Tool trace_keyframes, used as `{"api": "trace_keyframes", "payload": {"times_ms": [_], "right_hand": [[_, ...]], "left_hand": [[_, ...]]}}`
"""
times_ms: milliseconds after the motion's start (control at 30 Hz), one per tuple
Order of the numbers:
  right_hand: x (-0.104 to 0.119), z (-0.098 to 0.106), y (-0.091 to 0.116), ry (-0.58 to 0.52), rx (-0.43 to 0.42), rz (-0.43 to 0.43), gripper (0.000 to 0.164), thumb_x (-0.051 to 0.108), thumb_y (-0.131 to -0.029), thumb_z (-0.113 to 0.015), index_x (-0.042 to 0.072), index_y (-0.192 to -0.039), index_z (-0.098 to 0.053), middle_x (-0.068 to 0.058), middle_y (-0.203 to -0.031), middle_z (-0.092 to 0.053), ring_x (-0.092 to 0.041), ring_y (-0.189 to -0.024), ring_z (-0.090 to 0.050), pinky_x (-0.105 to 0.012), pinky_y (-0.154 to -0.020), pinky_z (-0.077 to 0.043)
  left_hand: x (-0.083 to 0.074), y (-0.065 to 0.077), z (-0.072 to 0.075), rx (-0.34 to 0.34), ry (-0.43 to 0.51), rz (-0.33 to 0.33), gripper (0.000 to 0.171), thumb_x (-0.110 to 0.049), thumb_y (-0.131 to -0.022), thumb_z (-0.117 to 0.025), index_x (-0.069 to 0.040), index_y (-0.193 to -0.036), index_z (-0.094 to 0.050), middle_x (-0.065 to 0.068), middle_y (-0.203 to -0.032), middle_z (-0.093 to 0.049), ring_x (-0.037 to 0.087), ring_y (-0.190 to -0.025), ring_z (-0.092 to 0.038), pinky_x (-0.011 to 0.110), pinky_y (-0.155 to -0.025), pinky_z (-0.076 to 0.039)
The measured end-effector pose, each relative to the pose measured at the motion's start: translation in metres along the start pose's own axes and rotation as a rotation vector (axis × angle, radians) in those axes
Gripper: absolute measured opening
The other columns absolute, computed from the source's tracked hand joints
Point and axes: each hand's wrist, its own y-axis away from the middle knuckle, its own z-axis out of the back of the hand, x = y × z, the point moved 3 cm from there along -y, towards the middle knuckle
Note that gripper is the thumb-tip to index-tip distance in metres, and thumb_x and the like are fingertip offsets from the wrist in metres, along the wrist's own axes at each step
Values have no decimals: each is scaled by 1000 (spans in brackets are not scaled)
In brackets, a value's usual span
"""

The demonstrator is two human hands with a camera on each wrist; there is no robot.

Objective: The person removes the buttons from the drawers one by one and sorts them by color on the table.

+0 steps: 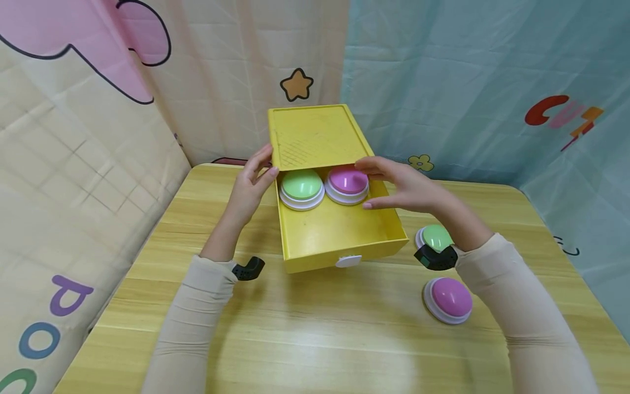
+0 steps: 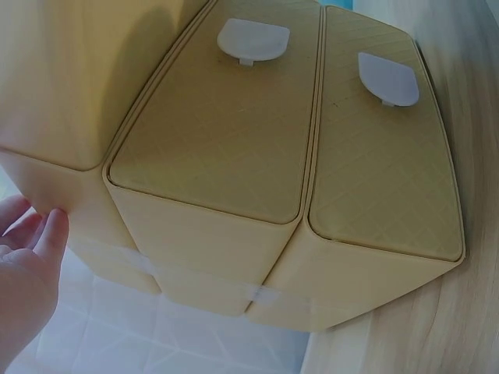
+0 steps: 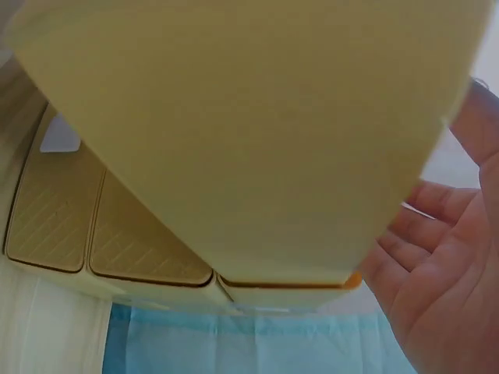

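A yellow drawer cabinet (image 1: 320,128) stands at the back of the table, its top drawer (image 1: 334,232) pulled out. Inside the drawer, side by side near the cabinet front, sit a green push button (image 1: 302,185) and a pink push button (image 1: 348,183), each on a white base. My left hand (image 1: 246,191) rests its fingertips on the cabinet's left side. Over the drawer's right wall, my right hand (image 1: 406,186) has thumb and index finger spread around the right side of the pink button. Whether they touch it, I cannot tell.
Two more buttons, a green one (image 1: 437,237) and a pink one (image 1: 450,300), lie on the wooden table (image 1: 320,339) by my right forearm. Below the pulled-out drawer are two shut drawers (image 2: 210,132) with white handles. Printed curtains (image 1: 418,71) hang behind the cabinet.
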Motion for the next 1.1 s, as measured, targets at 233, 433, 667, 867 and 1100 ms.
{"api": "trace_keyframes", "payload": {"times_ms": [233,433,667,867,1100], "right_hand": [[4,-11,-11,184,40,-49,75,30,-73,-75,0,-132,-40,-13,-130,-44,-26,-117,-41,-41,-100,-31],[5,-19,-20,307,81,-47,80,33,-74,-74,-1,-135,-35,-13,-133,-41,-26,-117,-40,-39,-99,-32],[2,-24,-26,513,126,-47,77,37,-80,-67,-1,-137,-32,-17,-132,-40,-30,-120,-35,-41,-101,-28],[2,-28,-29,666,151,-3,67,31,-86,-60,-1,-137,-31,-19,-131,-41,-33,-120,-36,-43,-102,-26],[4,-28,-27,603,94,57,58,22,-81,-68,0,-129,-44,-17,-125,-46,-32,-113,-42,-43,-98,-32]], "left_hand": [[1,1,0,-2,0,-9,45,-7,-92,-50,1,-134,-38,5,-142,-28,18,-120,-35,32,-99,-33],[-3,1,-1,-3,6,-5,45,-4,-92,-49,3,-134,-37,7,-142,-28,18,-117,-37,31,-98,-34],[-20,5,-7,5,-5,-1,46,1,-92,-46,9,-134,-32,15,-143,-24,21,-116,-37,30,-97,-35],[-13,3,-5,1,5,-8,46,0,-91,-48,6,-135,-33,12,-143,-26,21,-115,-38,30,-97,-36],[0,0,-1,0,16,-18,46,-4,-92,-49,2,-135,-36,6,-142,-28,19,-116,-38,29,-96,-36]]}}
